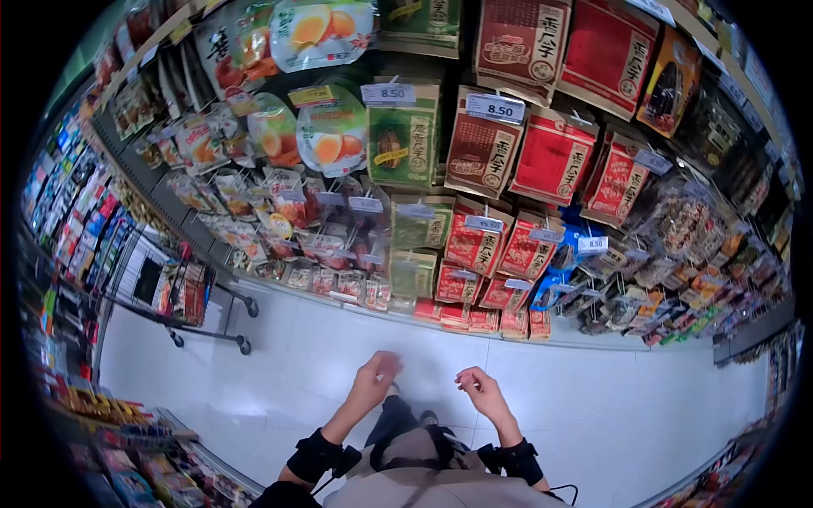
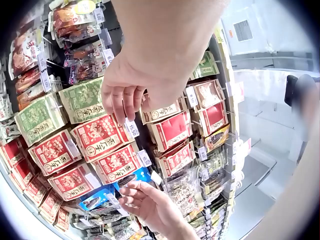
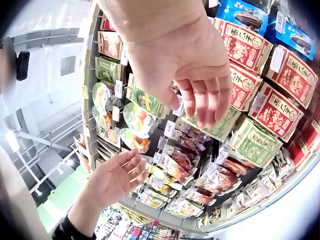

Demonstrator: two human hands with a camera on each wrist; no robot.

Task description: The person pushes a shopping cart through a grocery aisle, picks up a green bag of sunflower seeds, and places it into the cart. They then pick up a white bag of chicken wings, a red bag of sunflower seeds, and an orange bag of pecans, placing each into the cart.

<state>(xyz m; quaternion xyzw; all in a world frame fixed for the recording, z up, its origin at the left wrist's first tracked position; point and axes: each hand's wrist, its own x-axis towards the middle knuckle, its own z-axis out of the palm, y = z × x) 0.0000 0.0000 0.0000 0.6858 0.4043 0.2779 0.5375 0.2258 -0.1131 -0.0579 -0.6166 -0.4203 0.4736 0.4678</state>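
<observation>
In the head view my left hand (image 1: 378, 372), slightly blurred, is held over the floor in front of my body with nothing in it. My right hand (image 1: 481, 389) is level with it to the right, also holding nothing, its fingers loosely bent. Both hang apart from the shelf of hanging snack packets. In the left wrist view, red melon-seed packets (image 2: 101, 136) and green packets (image 2: 84, 100) fill the rack behind my left hand (image 2: 145, 75). The right wrist view has my right hand (image 3: 192, 65) overlapping green packets (image 3: 145, 97), its fingers relaxed.
Price tags (image 1: 494, 108) stick out from the hooks. White egg-picture pouches (image 1: 324, 34) hang at the upper left, blue packets (image 1: 555, 275) lower right of centre. A wheeled cart (image 1: 195, 296) stands left on the pale tile floor (image 1: 296, 356). More stocked shelves (image 1: 152, 449) curve behind me.
</observation>
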